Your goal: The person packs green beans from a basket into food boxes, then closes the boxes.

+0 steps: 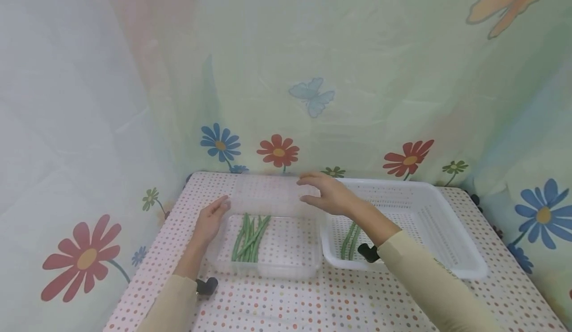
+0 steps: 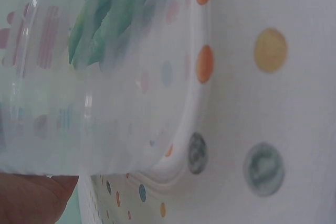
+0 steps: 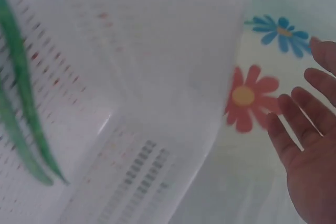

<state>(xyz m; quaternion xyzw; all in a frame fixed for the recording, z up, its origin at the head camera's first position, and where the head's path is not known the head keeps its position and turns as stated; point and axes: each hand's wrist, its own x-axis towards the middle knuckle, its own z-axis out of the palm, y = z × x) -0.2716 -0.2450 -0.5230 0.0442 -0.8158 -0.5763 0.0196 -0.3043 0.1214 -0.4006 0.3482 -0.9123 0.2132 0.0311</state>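
Observation:
A clear plastic container [image 1: 286,271] stands on the table with several green beans [image 1: 252,240] lying in it. Behind its far side is a clear plastic panel [image 1: 268,193] that looks like a lid. My left hand [image 1: 210,223] is at the container's back left corner; whether its fingers grip the edge is unclear, and in the left wrist view the container mostly hides them. Above the gap between container and basket, my right hand [image 1: 329,193] has its fingers spread and holds nothing. The white perforated basket [image 1: 447,228] has green beans [image 3: 23,87] near its left side.
A dotted cloth [image 1: 286,307] covers the table. The basket stands right beside the container, its left rim close to the container's right side. Flower-printed curtain walls [image 1: 357,99] rise behind the table and at both sides.

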